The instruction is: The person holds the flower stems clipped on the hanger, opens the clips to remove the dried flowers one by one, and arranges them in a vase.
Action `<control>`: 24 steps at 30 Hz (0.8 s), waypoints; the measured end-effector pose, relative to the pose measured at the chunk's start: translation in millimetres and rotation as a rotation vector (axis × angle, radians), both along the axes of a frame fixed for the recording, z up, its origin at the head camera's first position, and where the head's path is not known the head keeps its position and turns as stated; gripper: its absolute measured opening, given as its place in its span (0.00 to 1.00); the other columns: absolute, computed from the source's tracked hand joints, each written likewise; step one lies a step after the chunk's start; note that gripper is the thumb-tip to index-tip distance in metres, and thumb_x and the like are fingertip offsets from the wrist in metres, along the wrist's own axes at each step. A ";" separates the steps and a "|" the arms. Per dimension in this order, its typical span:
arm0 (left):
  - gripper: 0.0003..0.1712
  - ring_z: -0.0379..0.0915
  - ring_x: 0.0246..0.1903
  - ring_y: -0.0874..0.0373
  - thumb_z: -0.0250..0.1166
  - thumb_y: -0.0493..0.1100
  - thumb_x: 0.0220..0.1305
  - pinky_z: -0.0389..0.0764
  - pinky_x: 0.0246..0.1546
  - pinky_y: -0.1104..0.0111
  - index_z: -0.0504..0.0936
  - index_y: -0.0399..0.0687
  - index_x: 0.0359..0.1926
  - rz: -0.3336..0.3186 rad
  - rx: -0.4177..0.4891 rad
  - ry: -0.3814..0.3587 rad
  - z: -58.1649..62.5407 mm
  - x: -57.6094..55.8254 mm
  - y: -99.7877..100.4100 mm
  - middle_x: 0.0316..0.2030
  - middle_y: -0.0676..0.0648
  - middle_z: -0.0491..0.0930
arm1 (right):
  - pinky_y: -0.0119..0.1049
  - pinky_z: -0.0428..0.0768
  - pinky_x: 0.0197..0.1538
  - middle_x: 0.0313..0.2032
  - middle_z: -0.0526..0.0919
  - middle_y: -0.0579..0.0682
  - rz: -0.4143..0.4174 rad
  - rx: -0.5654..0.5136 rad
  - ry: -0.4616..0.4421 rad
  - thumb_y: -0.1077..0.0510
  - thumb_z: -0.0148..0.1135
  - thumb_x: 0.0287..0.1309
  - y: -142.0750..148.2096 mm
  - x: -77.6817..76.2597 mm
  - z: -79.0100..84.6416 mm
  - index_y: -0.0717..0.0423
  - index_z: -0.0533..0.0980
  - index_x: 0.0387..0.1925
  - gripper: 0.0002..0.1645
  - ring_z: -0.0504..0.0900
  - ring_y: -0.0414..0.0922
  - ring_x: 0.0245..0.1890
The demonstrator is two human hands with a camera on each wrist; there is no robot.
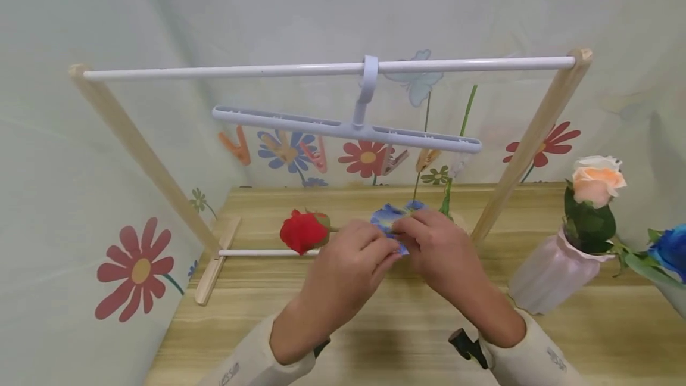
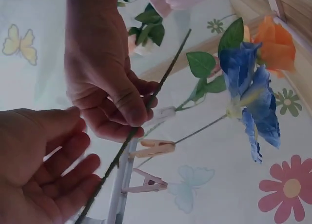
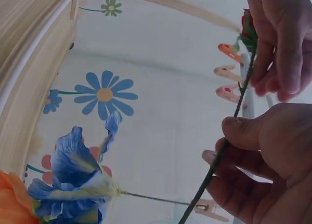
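A red rose (image 1: 304,232) lies sideways in the head view, its green stem running right, behind my left hand (image 1: 345,267). My right hand (image 1: 445,252) pinches that stem (image 3: 207,180) between thumb and fingers. In the left wrist view, my left hand (image 2: 44,160) has loosely bent fingers beside the stem, fingertips right at it, thumb apart. A blue flower (image 2: 251,97) hangs head down from a beige clothespin (image 2: 155,147) on the pale hanger (image 1: 348,130). Next to it hangs an orange flower (image 2: 277,46), mostly hidden by my right hand in the head view.
The hanger hooks over the white rod (image 1: 241,71) of a wooden-legged rack. Other clips, including an orange clothespin (image 1: 236,145), hang along it. To the right stand a pale pink vase (image 1: 557,273) with peach and white roses (image 1: 597,180), and a blue rose (image 1: 670,249).
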State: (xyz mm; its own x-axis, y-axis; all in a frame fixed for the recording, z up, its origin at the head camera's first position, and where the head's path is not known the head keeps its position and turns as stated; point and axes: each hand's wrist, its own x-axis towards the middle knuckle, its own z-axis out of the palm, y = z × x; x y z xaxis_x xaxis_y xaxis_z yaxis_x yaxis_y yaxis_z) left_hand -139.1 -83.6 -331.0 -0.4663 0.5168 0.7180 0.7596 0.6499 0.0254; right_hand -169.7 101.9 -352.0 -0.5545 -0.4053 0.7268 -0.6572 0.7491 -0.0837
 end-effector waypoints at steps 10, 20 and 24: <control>0.08 0.81 0.39 0.60 0.75 0.46 0.61 0.84 0.44 0.70 0.89 0.51 0.40 -0.059 0.025 -0.125 -8.3 -14.7 8.3 0.37 0.53 0.85 | 0.39 0.82 0.27 0.31 0.85 0.54 -0.074 -0.149 0.013 0.67 0.75 0.52 28.7 3.0 13.4 0.60 0.84 0.36 0.09 0.81 0.45 0.25; 0.12 0.86 0.42 0.56 0.68 0.42 0.68 0.87 0.47 0.64 0.87 0.42 0.48 0.041 0.288 -0.596 -35.9 -65.8 15.8 0.42 0.47 0.89 | 0.14 0.69 0.38 0.33 0.86 0.56 -0.256 -0.362 0.032 0.67 0.72 0.56 75.0 13.9 31.2 0.61 0.85 0.40 0.09 0.82 0.46 0.29; 0.13 0.86 0.42 0.57 0.67 0.44 0.69 0.87 0.47 0.66 0.87 0.43 0.51 0.052 0.412 -0.684 -44.5 -84.4 24.0 0.43 0.48 0.89 | 0.07 0.63 0.46 0.36 0.86 0.60 -0.342 -0.427 0.033 0.66 0.71 0.58 93.2 20.1 34.8 0.64 0.85 0.43 0.11 0.75 0.26 0.35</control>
State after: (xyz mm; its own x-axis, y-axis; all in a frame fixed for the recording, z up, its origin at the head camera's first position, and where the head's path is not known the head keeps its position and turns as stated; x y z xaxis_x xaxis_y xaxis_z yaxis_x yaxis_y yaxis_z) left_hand -223.4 -59.6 -375.5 -0.8883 0.2383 0.3927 0.4581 0.5210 0.7202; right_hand -149.5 195.1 -317.2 -0.5769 0.1289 0.8066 -0.3896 0.8245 -0.4104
